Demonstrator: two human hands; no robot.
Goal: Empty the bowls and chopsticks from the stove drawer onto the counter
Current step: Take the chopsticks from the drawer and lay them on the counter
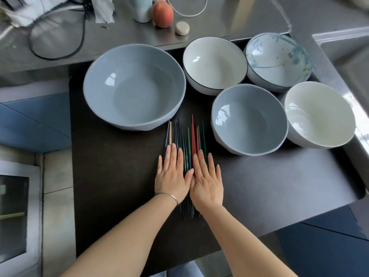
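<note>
While the slim, tapered chopsticks (188,140) lie bundled on the dark matte drawer (111,176), we press our left hand (172,176) and right hand (206,181) flat on them, fingers straight and spread, gripping nothing. Beyond sit five glossy, round, empty ceramic bowls: a large grey-blue bowl (134,86), a small grey-blue bowl (249,119), a dark-rimmed white bowl (214,62), a splashed bowl (278,60) and a cream bowl (319,114). A peach (163,14) rests on the steel desk (219,21).
</note>
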